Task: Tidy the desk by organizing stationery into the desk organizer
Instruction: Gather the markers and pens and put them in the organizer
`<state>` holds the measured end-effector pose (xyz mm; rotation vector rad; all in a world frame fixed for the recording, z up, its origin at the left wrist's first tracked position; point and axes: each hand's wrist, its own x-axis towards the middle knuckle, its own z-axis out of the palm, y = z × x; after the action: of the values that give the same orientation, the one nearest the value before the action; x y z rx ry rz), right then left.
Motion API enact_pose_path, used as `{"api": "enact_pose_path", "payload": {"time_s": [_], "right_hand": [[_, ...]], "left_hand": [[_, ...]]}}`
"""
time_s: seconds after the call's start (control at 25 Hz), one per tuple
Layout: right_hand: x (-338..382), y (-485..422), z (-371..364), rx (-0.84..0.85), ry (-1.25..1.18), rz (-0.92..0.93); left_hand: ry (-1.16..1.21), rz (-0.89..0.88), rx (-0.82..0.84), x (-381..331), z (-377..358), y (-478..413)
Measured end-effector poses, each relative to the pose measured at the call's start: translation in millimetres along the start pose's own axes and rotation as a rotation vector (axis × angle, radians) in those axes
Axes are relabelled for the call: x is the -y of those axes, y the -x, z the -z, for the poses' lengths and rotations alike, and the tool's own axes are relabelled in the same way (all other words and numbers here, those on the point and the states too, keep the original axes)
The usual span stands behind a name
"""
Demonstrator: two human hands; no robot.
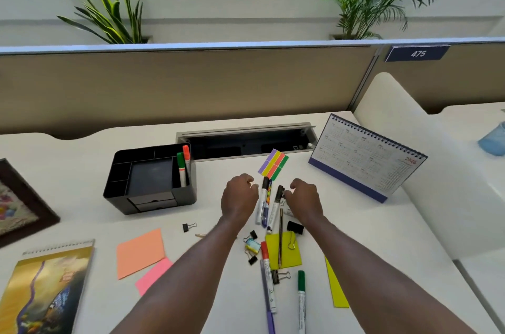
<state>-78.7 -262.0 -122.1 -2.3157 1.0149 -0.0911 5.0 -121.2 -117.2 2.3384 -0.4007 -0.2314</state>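
A white tabletop (82, 158) meets a beige partition (191, 82), with plants (109, 19) behind. The black desk organizer (164, 203) stands at left, two markers (182, 169) in its right compartment. Loose pens (261, 202) lie between my left hand (239, 197) and right hand (303, 199). Each grip is curled and turned from me, so I cannot tell its hold.

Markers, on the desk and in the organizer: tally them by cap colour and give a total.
Green-capped markers: 2
Black-capped markers: 2
Red-capped markers: 2
Total: 6
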Motion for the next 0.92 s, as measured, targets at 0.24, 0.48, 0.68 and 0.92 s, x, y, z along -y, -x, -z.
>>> {"api": "enact_pose_path", "payload": {"time_s": [0.24, 0.48, 0.68, 0.92], "right_hand": [[13.9, -19.8, -20.4, 0.064, 0.054, 0.022], [18.6, -27.0, -25.6, 0.086, 0.151, 0.002], [29.0, -23.4, -26.3, 0.090, 0.075, -0.080], [53.3, -15.4, -6.7, 0.024, -0.037, -0.095]], "left_hand": [[-0.088, 0.042, 0.078, -6.1, -26.0, -24.0], [-0.186, 0.043, 0.162, -10.3, -45.8, -32.8], [-0.123, 0.104, 0.163, -11.3, -47.6, -32.0], [0.042, 0.044, 0.091, -21.1, -7.1, -33.3]]}}
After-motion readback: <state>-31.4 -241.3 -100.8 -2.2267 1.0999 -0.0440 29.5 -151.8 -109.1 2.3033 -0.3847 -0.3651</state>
